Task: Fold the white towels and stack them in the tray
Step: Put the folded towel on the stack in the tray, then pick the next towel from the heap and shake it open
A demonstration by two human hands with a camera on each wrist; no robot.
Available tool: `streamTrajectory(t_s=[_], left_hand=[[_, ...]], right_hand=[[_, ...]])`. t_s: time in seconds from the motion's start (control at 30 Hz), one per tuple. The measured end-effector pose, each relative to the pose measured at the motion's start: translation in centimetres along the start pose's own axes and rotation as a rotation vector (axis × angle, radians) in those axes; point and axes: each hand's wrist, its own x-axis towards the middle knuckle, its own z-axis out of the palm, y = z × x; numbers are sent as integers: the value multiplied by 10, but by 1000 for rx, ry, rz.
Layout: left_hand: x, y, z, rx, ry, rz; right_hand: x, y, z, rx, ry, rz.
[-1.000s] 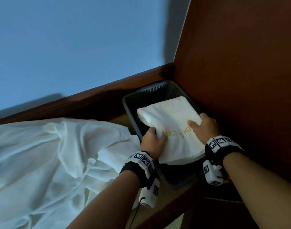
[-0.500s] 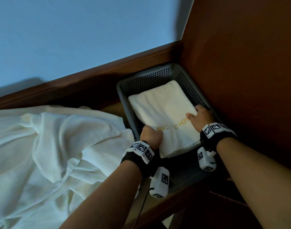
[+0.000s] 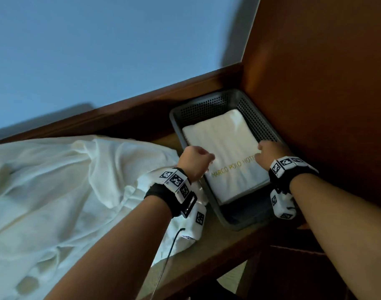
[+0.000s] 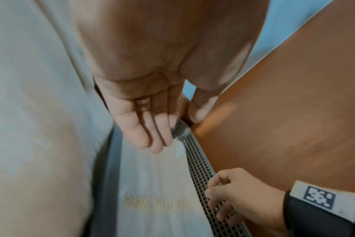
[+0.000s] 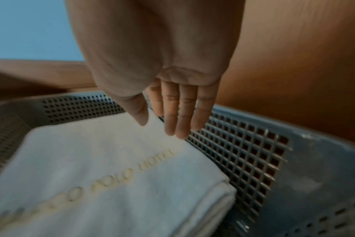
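A folded white towel (image 3: pixel 224 152) with gold lettering lies flat in the grey perforated tray (image 3: pixel 206 107), which sits in the corner of the wooden surface. My left hand (image 3: pixel 206 163) hovers over the tray's left rim, fingers relaxed and holding nothing; the left wrist view shows those fingers (image 4: pixel 158 141) above the towel (image 4: pixel 156 184). My right hand (image 3: pixel 264 151) is at the towel's right edge, beside the tray wall (image 5: pixel 243 152). Its fingers (image 5: pixel 178 125) hang straight down over the towel (image 5: pixel 91 160) and grip nothing.
A large heap of unfolded white cloth (image 3: pixel 66 191) covers the surface to the left of the tray. A tall wooden panel (image 3: pixel 315 105) stands right against the tray, a wooden rail (image 3: pixel 142 109) runs behind it, and a blue wall rises beyond.
The towel went from held above the tray to lying flat in it. Both hands let go; the left hand drew back to the tray's left rim.
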Motion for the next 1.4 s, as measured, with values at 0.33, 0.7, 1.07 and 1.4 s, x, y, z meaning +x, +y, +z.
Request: streamTrajectory(t_s=[0.33, 0.7, 1.07, 1.4], left_hand=[[-138, -44, -156, 297, 187, 317], [-248, -171, -308, 596, 497, 165], [-223, -212, -376, 989, 545, 21], [-204, -174, -396, 896, 452, 97]], right_hand=[[-129, -136, 4, 248, 133, -316], [-273, -305, 55, 146, 126, -538], [-284, -430, 53, 74, 13, -853], [-256, -487, 18, -69, 79, -1002]])
